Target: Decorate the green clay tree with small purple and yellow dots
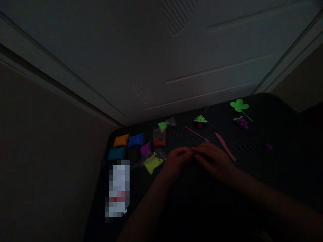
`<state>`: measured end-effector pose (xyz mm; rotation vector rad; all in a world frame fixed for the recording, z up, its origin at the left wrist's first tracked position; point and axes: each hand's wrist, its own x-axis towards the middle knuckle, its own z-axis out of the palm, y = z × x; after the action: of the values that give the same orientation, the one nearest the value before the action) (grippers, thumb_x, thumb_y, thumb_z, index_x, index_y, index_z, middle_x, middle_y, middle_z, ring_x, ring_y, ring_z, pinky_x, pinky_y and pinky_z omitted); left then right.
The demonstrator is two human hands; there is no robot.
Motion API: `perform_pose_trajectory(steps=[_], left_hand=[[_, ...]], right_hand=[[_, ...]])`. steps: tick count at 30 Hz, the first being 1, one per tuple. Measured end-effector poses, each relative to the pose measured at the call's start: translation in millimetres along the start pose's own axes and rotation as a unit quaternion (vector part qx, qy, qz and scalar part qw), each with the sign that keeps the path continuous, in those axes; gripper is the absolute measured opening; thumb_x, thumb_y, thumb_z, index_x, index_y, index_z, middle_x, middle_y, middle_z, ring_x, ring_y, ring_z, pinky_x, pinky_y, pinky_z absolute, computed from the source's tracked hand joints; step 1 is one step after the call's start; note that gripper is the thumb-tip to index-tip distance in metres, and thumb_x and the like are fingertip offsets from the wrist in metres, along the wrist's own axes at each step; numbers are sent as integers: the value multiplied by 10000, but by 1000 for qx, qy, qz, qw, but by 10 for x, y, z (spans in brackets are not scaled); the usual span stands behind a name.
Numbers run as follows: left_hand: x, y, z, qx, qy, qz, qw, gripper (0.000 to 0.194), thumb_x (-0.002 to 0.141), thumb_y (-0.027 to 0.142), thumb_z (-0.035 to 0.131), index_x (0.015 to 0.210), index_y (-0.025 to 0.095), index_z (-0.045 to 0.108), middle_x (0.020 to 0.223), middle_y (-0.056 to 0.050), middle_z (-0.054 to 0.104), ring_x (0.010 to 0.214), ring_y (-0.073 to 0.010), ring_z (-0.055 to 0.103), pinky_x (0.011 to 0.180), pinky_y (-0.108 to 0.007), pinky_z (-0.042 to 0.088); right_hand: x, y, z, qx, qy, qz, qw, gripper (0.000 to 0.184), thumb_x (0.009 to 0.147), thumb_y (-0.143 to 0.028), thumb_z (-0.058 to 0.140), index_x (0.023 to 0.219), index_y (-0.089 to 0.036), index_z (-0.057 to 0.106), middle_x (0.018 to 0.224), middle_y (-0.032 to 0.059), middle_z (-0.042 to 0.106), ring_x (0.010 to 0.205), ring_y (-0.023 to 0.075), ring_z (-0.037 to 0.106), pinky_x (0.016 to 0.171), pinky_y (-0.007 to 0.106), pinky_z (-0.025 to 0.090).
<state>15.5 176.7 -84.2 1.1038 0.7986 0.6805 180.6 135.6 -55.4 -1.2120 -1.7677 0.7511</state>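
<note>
My left hand (178,159) and my right hand (210,156) meet fingertip to fingertip above the dark table. Both are closed in a pinch, and in this dim light I cannot make out what lies between the fingers. A thin pink modelling tool (196,133) lies just beyond them. To the right of my right hand rests a pink plastic knife (225,147). Behind the tool stands a small clay mushroom (200,120) with a spotted green cap and red stem. Left of my left hand is a bag of yellow clay (153,162).
Clay packets lie at left: orange (121,140), blue (135,140), teal (117,153), purple (145,150), red (159,138) and green (164,125). A pixelated pale object (119,188) is nearer. At right are a green clay clover (239,105), clay grapes (242,123) and a purple lump (268,146).
</note>
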Motion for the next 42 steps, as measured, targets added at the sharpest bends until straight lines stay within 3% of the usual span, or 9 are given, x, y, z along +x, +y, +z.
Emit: perform_pose_trajectory(steps=[7, 23, 42], left_hand=[[18, -30, -27, -42, -12, -12, 999, 191, 816, 275, 489, 895, 110, 543, 834, -27, 569, 701, -110, 551, 628, -285, 477], [35, -59, -26, -58, 3, -31, 998, 194, 806, 259, 504, 925, 111, 549, 924, -47, 574, 815, -145, 560, 716, -339, 476], [32, 27, 8, -112, -13, -27, 993, 211, 814, 291, 487, 897, 109, 554, 902, -47, 578, 798, -138, 559, 708, -332, 470]], right_hand=[[-4, 35, 3, -53, 14, -39, 998, 268, 792, -188, 506, 1057, -202, 544, 955, 54, 572, 901, 142, 534, 792, 301, 455], [-5, 45, 18, -90, 16, -46, 995, 248, 796, -198, 515, 1041, -191, 555, 942, 51, 569, 875, 124, 538, 767, 267, 470], [16, 138, 5, -147, 22, -78, 986, 202, 792, -177, 511, 983, -197, 572, 905, 39, 595, 852, 135, 534, 766, 308, 454]])
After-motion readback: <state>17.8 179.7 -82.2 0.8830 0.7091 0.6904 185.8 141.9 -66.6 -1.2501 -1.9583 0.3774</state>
